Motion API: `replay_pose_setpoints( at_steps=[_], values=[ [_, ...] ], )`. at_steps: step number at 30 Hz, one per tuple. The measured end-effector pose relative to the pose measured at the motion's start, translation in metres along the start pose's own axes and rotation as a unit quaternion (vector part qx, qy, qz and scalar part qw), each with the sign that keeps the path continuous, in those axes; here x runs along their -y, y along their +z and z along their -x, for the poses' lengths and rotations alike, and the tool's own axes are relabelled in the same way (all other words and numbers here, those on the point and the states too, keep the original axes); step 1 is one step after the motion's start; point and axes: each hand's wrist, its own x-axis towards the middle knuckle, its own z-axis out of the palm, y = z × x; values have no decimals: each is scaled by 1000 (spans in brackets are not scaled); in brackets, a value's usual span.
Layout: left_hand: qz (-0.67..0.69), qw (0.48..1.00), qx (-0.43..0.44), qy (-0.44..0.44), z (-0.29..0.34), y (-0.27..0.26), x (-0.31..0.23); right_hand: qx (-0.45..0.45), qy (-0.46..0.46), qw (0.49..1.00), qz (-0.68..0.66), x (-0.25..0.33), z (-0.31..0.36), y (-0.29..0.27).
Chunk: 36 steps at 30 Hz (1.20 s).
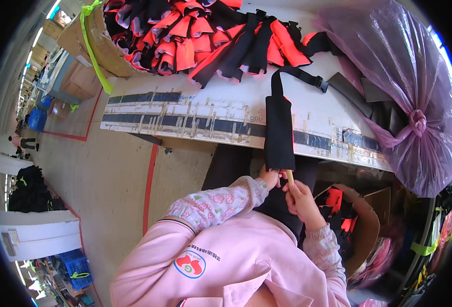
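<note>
A black fabric sleeve [279, 134] hangs over the table's front edge, a sliver of orange at its upper right side. Its black strap [298, 74] runs back across the tabletop to a plastic buckle [320, 84]. My left hand [270, 177] is closed at the sleeve's lower end, pinching its edge; the fingertips are partly hidden. Close beside it, my right hand [299, 198] grips a thin tan stick [290, 176]. The upper tip of this stick meets the sleeve's bottom opening; whether it goes inside cannot be made out.
Orange and black fabric pieces [185, 51] are heaped at the back of the white table [226, 110]. A tied purple plastic bag [415, 92] stands at the right. Below right, a cardboard box [365, 220] holds more pieces. Another carton [85, 43] sits at the far left.
</note>
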Motion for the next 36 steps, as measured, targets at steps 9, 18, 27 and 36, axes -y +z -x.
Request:
replay_pose_setpoints(
  at_steps=[9, 18, 27, 36],
  values=[
    [76, 996, -21, 40, 4, 18, -11, -81, 7, 990, -112, -44, 56, 15],
    [35, 999, -14, 17, 3, 13, -7, -101, -33, 975, -195, -30, -21, 35],
    [16, 999, 30, -2, -6, 0, 10, -99, -32, 985, -134, -40, 0, 29],
    [-55, 998, -8, 42, -4, -1, 9, -368, -327, 835, 244, -81, -67, 7]
  ],
)
